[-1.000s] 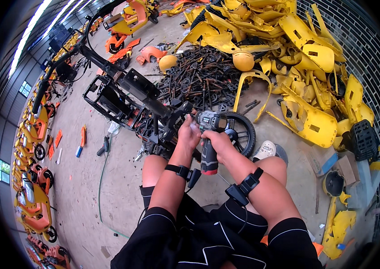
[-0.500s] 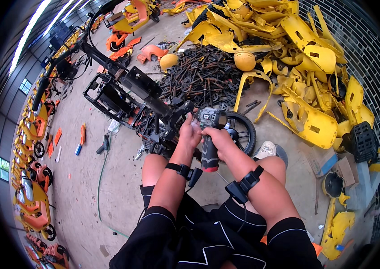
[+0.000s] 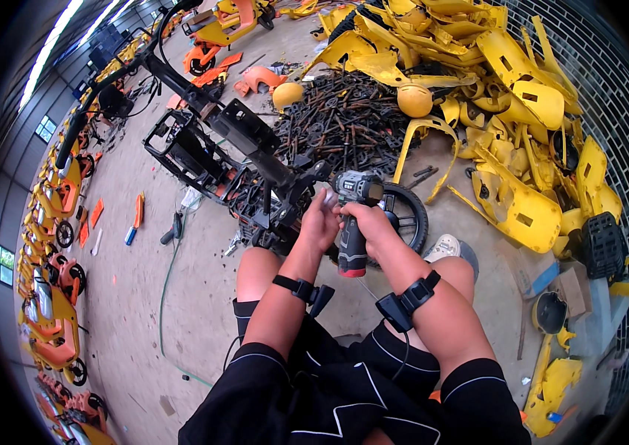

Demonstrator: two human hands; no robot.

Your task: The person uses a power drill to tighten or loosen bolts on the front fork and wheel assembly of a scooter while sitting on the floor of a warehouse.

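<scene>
My right hand (image 3: 371, 224) grips a grey and black cordless drill (image 3: 353, 248) with a red-edged base, its handle pointing down. Beside the drill's front end, my left hand (image 3: 319, 222) has its fingers curled near the fork area of a stripped black scooter frame (image 3: 266, 167). What those fingers hold, if anything, is hidden. The frame leans away to the upper left, with its handlebar (image 3: 99, 89) at the far end. Behind the drill stands a black wheel (image 3: 409, 221), partly covered by my right hand.
Yellow body panels (image 3: 515, 200) are heaped at the right by a brick wall, next to a pile of dark metal parts (image 3: 340, 122). A second power tool (image 3: 173, 228) lies on the floor at left, near a green hose (image 3: 164, 311). Yellow scooters (image 3: 58, 326) line the far left.
The view has shifted slightly, so the surroundings sit a little further right and lower. The drill remains in my right hand, and my left hand stays beside its front end.
</scene>
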